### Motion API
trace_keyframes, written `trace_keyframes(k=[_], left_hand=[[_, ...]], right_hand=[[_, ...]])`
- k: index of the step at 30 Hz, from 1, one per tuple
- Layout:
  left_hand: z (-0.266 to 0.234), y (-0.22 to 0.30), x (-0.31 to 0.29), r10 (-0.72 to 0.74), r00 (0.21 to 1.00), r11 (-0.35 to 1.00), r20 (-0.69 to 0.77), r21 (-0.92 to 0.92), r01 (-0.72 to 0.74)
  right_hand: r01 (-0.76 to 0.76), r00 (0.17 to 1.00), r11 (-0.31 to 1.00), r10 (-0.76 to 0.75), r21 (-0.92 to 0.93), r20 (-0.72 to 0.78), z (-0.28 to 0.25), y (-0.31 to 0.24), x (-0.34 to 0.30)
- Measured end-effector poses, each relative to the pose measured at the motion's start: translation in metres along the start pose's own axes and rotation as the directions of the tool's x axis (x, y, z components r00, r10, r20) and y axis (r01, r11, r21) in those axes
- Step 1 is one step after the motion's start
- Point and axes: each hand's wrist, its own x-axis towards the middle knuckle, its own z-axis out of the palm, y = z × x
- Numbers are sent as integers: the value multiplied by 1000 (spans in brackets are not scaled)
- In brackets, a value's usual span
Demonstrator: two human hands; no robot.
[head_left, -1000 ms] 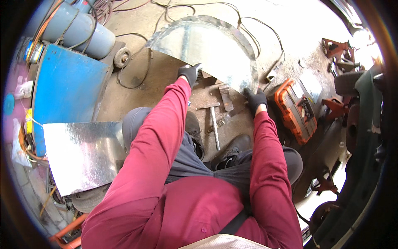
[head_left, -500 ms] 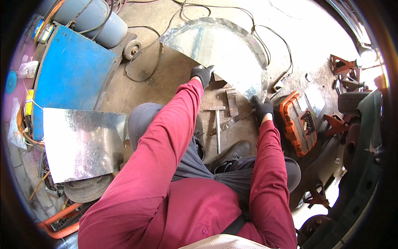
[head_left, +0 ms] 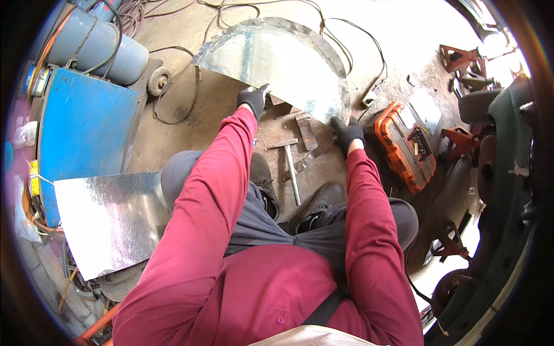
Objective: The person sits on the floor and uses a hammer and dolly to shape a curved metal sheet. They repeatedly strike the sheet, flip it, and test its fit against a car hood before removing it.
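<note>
A half-round piece of shiny sheet metal is held out in front of me, its curved rim bent and crimped all along. My left hand, in a dark glove, is closed on the straight edge near its middle. At the right corner, my gloved right hand grips the same sheet. Below it on the floor lies a hammer with a ribbed metal handle. Beside the hammer are a flat metal block and a dark metal bar. Part of a further block under the sheet's edge is hidden.
An orange and black toolbox stands right of my right hand. To the left are a blue panel, a grey gas cylinder and a flat metal sheet. Cables run behind the half-round sheet; red jack stands stand far right.
The whole view has shifted, so the floor things and the sheet sit further left in it. Both hands keep their hold on the half-round sheet, which shows little movement of its own.
</note>
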Motion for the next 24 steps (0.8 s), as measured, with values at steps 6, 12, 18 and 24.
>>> trace_keyframes(k=[6, 12, 18, 24], left_hand=[[-12, -2, 15, 195, 977, 977, -83, 107, -186], [-5, 3, -15, 87, 986, 995, -139, -36, -93], [7, -3, -74, -101, 991, 994, -88, 20, 103], [13, -34, -110, 109, 909, 926, 403, -372, 54]], right_hand=[[-81, 996, 997, 80, 9, 36, 22, 15, 2], [438, 899, 584, -272, -683, 343, 33, 21, -17], [436, 873, 772, -238, -463, 427, 51, 30, -27], [746, 665, 523, -548, -413, 508, 59, 11, -52]])
